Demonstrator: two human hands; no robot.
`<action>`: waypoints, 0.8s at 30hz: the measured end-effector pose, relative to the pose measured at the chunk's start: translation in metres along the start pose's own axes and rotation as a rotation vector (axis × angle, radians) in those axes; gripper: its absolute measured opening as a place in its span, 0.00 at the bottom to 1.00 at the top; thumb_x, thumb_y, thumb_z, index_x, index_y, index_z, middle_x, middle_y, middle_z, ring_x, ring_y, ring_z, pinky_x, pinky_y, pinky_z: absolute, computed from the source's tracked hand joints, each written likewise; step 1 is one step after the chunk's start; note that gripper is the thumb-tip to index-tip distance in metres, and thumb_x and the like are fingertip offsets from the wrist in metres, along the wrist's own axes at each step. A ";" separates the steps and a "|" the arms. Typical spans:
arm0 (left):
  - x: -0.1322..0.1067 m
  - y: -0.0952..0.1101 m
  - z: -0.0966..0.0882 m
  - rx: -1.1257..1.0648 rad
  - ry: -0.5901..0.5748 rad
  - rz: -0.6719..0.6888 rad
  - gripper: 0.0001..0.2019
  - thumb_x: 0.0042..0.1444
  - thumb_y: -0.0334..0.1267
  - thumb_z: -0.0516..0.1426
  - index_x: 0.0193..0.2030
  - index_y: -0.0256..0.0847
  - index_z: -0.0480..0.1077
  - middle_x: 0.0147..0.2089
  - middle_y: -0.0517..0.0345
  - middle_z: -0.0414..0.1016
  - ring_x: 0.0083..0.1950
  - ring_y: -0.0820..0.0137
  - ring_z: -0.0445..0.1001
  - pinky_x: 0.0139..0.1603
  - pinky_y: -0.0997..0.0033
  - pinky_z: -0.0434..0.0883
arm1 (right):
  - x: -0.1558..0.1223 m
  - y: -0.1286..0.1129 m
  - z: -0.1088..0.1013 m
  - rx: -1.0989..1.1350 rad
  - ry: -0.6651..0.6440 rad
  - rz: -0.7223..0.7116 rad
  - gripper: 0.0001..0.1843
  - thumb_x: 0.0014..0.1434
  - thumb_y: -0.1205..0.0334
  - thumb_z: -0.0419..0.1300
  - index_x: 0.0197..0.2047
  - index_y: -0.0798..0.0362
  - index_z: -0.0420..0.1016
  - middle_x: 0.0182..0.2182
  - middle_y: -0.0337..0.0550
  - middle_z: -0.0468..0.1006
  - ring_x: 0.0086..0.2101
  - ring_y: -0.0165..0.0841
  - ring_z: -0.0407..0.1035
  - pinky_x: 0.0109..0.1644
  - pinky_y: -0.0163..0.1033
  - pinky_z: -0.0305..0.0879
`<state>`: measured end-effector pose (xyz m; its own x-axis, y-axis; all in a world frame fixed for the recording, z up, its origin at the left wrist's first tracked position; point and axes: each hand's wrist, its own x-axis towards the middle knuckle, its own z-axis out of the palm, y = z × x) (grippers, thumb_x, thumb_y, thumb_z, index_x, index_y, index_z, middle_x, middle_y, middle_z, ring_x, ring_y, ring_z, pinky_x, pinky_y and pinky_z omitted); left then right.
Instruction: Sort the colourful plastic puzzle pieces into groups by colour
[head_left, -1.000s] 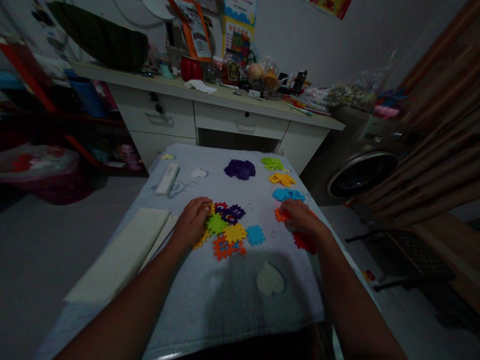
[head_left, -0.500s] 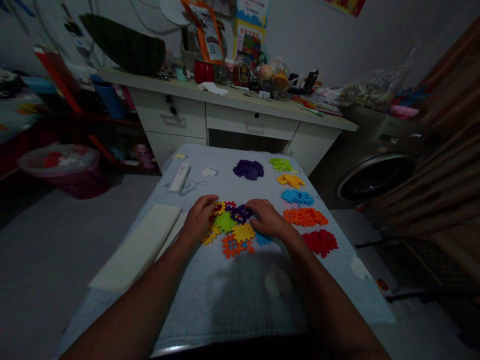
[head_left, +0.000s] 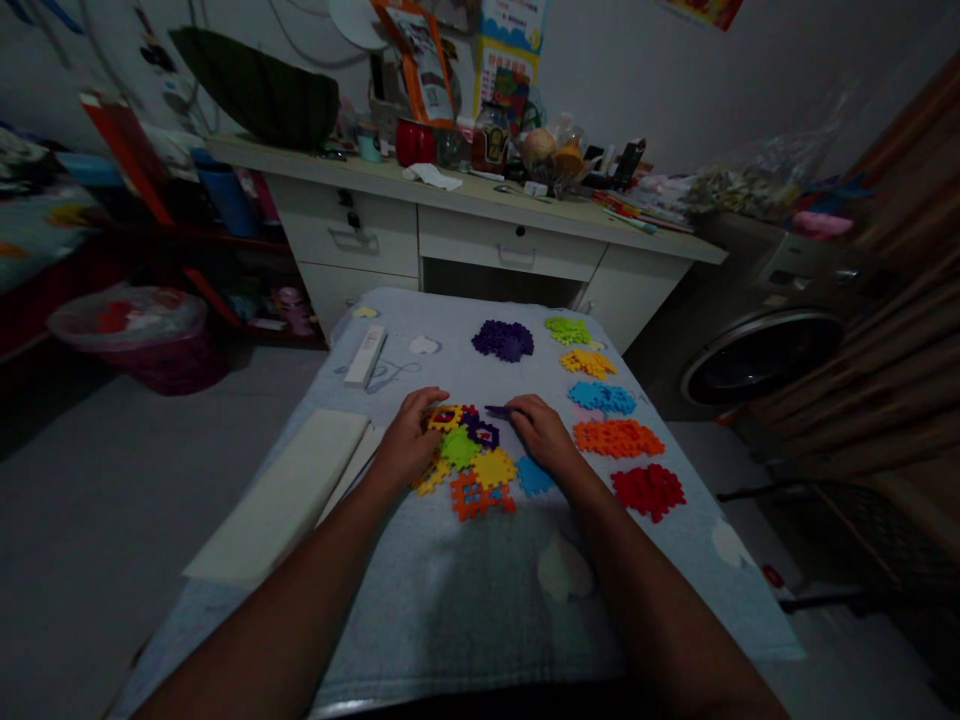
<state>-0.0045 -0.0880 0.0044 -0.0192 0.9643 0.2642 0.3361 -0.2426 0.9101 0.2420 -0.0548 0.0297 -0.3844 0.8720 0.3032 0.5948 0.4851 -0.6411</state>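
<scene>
My right hand pinches a purple interlocking plastic tile, seen nearly edge-on above the middle of a mixed pile. My left hand rests at the pile's left side, thumb and fingers apart around its edge; whether it presses on a yellow tile I cannot tell. In the pile lie a green tile, a solid yellow tile, an orange tile, another purple tile and a blue tile near my right wrist. Some tiles overlap and are partly hidden.
Sorted heaps lie beyond and to the right: purple, green, yellow, blue, orange, red. A white box and a pale board lie left on the cloth-covered table.
My right hand has lifted a purple tile off the pile and turned it edge-on, uncovering another purple tile. My left hand stays beside the pile. The view has shifted slightly.
</scene>
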 end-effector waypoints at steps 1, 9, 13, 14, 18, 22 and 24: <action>0.000 0.001 -0.001 0.035 0.001 0.010 0.31 0.40 0.26 0.50 0.55 0.44 0.67 0.62 0.52 0.64 0.65 0.61 0.65 0.65 0.53 0.66 | 0.002 0.004 -0.001 0.005 0.036 0.032 0.11 0.64 0.64 0.53 0.43 0.52 0.76 0.41 0.46 0.75 0.44 0.34 0.69 0.53 0.41 0.64; -0.001 0.006 -0.004 0.313 0.014 0.082 0.25 0.44 0.25 0.49 0.50 0.42 0.70 0.58 0.49 0.66 0.63 0.60 0.65 0.68 0.51 0.61 | 0.035 0.018 -0.009 0.187 0.117 0.276 0.12 0.58 0.55 0.54 0.29 0.52 0.71 0.23 0.36 0.68 0.27 0.31 0.64 0.33 0.36 0.61; -0.002 0.009 -0.005 0.437 0.016 0.095 0.20 0.48 0.26 0.49 0.47 0.42 0.72 0.56 0.50 0.69 0.60 0.59 0.67 0.64 0.51 0.64 | 0.066 0.021 -0.006 0.305 0.241 0.347 0.10 0.50 0.58 0.56 0.36 0.52 0.69 0.20 0.31 0.65 0.23 0.30 0.62 0.27 0.33 0.58; -0.002 0.010 -0.005 0.471 0.016 0.098 0.19 0.50 0.27 0.50 0.47 0.42 0.72 0.56 0.50 0.70 0.59 0.58 0.67 0.63 0.51 0.65 | 0.073 0.022 -0.004 0.327 0.281 0.361 0.12 0.49 0.59 0.57 0.38 0.52 0.68 0.20 0.30 0.64 0.22 0.29 0.62 0.27 0.33 0.58; -0.005 0.014 -0.006 0.571 0.001 0.105 0.15 0.56 0.31 0.51 0.47 0.43 0.72 0.53 0.49 0.72 0.55 0.56 0.68 0.59 0.51 0.66 | 0.096 0.027 0.005 0.364 0.365 0.392 0.13 0.47 0.60 0.57 0.38 0.49 0.63 0.20 0.28 0.63 0.20 0.28 0.63 0.24 0.31 0.58; -0.007 0.017 -0.004 0.597 -0.039 0.102 0.12 0.61 0.34 0.49 0.46 0.42 0.71 0.50 0.48 0.73 0.51 0.57 0.70 0.55 0.52 0.68 | 0.113 0.034 0.013 0.417 0.362 0.422 0.13 0.49 0.61 0.56 0.39 0.49 0.62 0.21 0.27 0.62 0.19 0.27 0.65 0.21 0.30 0.58; -0.007 0.018 -0.003 0.615 -0.049 0.098 0.12 0.62 0.35 0.48 0.46 0.42 0.71 0.49 0.49 0.74 0.50 0.57 0.71 0.54 0.53 0.68 | 0.122 0.038 0.018 0.418 0.373 0.418 0.13 0.50 0.60 0.56 0.40 0.50 0.62 0.22 0.27 0.63 0.19 0.26 0.66 0.21 0.29 0.58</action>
<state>-0.0011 -0.0993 0.0195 0.0776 0.9480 0.3087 0.8151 -0.2386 0.5280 0.2054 0.0685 0.0296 0.1303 0.9806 0.1464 0.2897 0.1036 -0.9515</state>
